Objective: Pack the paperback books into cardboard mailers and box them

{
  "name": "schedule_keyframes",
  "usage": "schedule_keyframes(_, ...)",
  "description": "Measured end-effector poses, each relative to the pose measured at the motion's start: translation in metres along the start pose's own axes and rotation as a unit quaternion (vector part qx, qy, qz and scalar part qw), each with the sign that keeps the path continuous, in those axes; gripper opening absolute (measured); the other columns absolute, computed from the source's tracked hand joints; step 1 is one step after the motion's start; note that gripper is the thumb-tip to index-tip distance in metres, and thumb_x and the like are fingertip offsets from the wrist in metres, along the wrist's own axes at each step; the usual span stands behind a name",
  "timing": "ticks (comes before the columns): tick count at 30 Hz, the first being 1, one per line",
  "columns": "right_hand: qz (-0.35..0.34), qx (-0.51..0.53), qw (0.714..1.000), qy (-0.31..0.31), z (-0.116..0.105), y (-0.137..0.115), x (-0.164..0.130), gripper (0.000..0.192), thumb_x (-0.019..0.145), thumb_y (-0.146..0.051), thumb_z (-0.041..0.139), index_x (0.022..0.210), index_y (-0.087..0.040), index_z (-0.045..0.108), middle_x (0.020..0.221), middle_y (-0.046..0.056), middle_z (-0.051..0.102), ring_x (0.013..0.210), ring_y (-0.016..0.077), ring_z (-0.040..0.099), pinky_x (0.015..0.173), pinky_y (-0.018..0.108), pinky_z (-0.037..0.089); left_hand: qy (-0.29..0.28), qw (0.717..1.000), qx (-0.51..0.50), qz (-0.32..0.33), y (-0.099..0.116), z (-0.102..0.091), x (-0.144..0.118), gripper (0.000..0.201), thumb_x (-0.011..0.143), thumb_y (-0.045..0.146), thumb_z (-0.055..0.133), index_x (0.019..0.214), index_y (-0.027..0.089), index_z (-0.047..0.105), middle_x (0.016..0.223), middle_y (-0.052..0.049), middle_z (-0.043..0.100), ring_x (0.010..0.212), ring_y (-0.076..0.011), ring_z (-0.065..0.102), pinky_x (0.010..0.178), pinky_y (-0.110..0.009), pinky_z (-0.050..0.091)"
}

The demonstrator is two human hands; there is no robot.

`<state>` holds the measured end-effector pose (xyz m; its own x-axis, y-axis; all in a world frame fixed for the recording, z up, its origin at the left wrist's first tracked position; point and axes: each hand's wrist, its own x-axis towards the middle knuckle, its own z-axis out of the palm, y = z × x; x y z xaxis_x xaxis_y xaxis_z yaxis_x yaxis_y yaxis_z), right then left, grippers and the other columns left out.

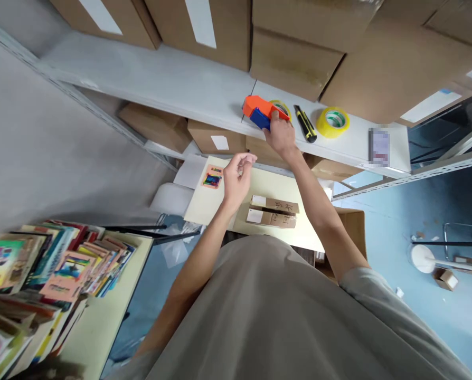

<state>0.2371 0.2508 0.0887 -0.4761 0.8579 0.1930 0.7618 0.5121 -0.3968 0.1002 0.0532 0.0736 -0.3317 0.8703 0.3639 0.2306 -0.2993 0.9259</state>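
Note:
My right hand (281, 134) reaches to the grey shelf and is closed on an orange and blue tape dispenser (256, 109). A yellow tape roll (280, 108) shows just behind it; whether it is mounted in the dispenser I cannot tell. To the right lie a yellow and black box cutter (306, 124) and another yellow tape roll (332, 122). My left hand (236, 179) hangs over the pale table, its fingers loosely bent and nothing visible in them. Below and right of that hand, two small cardboard pieces with handwriting (273, 212) lie on the table.
Large cardboard boxes (295, 63) line the shelf (160, 79), with more on the level below. A booklet (213, 177) lies on the table's left part. Stacked books (69, 264) fill a side table at left. An open carton (350, 227) stands right of the table.

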Motion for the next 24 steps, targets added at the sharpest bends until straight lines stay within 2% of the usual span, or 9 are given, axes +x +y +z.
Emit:
schedule_keyframes(2, 0.053, 0.098, 0.994, 0.001, 0.005, -0.006, -0.053, 0.070, 0.117, -0.072, 0.053, 0.158, -0.015, 0.053, 0.131, 0.021, 0.077, 0.130, 0.0427, 0.076, 0.119, 0.065, 0.058, -0.011, 0.999, -0.013, -0.038, -0.005, -0.006, -0.028, 0.023, 0.119, 0.045, 0.059, 0.126, 0.026, 0.071, 0.115, -0.008, 0.083, 0.111, -0.0208, 0.082, 0.101, -0.037, 0.068)
schedule_keyframes(4, 0.071, 0.236, 0.969, -0.015, 0.012, -0.018, -0.113, 0.071, 0.111, -0.083, 0.056, 0.149, -0.022, 0.058, 0.128, 0.015, 0.077, 0.121, 0.0363, 0.077, 0.113, 0.057, 0.064, -0.026, 0.997, -0.019, -0.067, -0.005, -0.010, -0.058, 0.024, 0.116, 0.043, 0.065, 0.131, 0.025, 0.070, 0.119, -0.008, 0.083, 0.112, -0.0210, 0.082, 0.102, -0.037, 0.069)
schedule_keyframes(7, 0.123, 0.408, 0.904, -0.042, 0.025, -0.043, -0.195, 0.077, 0.098, -0.095, 0.066, 0.133, -0.027, 0.062, 0.117, 0.010, 0.079, 0.106, 0.0295, 0.077, 0.102, 0.048, 0.068, -0.050, 0.995, -0.014, -0.091, 0.002, -0.013, -0.096, 0.020, 0.112, 0.043, 0.072, 0.120, 0.024, 0.073, 0.112, -0.007, 0.082, 0.106, -0.0210, 0.082, 0.098, -0.036, 0.069)
schedule_keyframes(10, 0.189, 0.461, 0.866, -0.046, 0.035, -0.062, -0.244, 0.078, 0.094, -0.097, 0.070, 0.131, -0.029, 0.062, 0.117, 0.009, 0.078, 0.106, 0.0294, 0.076, 0.101, 0.048, 0.068, -0.062, 0.993, -0.005, -0.103, 0.007, -0.016, -0.120, 0.017, 0.110, 0.041, 0.075, 0.109, 0.024, 0.074, 0.102, -0.004, 0.080, 0.097, -0.0199, 0.080, 0.093, -0.035, 0.069)
schedule_keyframes(14, 0.213, 0.480, 0.850, -0.037, 0.037, -0.074, -0.266, 0.079, 0.094, -0.095, 0.071, 0.138, -0.030, 0.062, 0.119, 0.010, 0.078, 0.110, 0.0308, 0.074, 0.103, 0.050, 0.067, -0.070, 0.990, 0.002, -0.124, 0.008, -0.023, -0.132, 0.020, 0.108, 0.042, 0.078, 0.118, 0.025, 0.073, 0.112, -0.006, 0.080, 0.099, -0.0198, 0.081, 0.091, -0.033, 0.070)
schedule_keyframes(17, 0.218, 0.485, 0.846, -0.043, 0.035, -0.077, -0.273, 0.081, 0.096, -0.097, 0.067, 0.142, -0.030, 0.061, 0.120, 0.009, 0.078, 0.109, 0.0305, 0.074, 0.102, 0.050, 0.067, -0.124, 0.984, 0.038, -0.119, 0.011, -0.030, -0.131, 0.019, 0.110, 0.044, 0.075, 0.115, 0.026, 0.075, 0.113, -0.006, 0.081, 0.097, -0.0199, 0.080, 0.091, -0.034, 0.069)
schedule_keyframes(21, 0.221, 0.463, 0.857, -0.052, 0.028, -0.078, -0.283, 0.075, 0.100, -0.095, 0.065, 0.138, -0.030, 0.062, 0.123, 0.010, 0.076, 0.111, 0.0306, 0.074, 0.104, 0.051, 0.067, -0.185, 0.974, 0.036, -0.125, 0.017, -0.038, -0.128, 0.022, 0.110, 0.048, 0.076, 0.111, 0.026, 0.077, 0.109, -0.006, 0.082, 0.097, -0.0213, 0.080, 0.093, -0.036, 0.069)
schedule_keyframes(24, 0.219, 0.442, 0.866, -0.081, 0.020, -0.076, -0.290, 0.068, 0.103, -0.090, 0.068, 0.134, -0.030, 0.062, 0.124, 0.011, 0.076, 0.111, 0.0308, 0.075, 0.103, 0.051, 0.068, -0.178, 0.969, -0.019, -0.173, 0.015, -0.046, -0.119, 0.034, 0.108, 0.059, 0.079, 0.121, 0.027, 0.079, 0.112, -0.006, 0.083, 0.102, -0.0239, 0.082, 0.094, -0.039, 0.071)
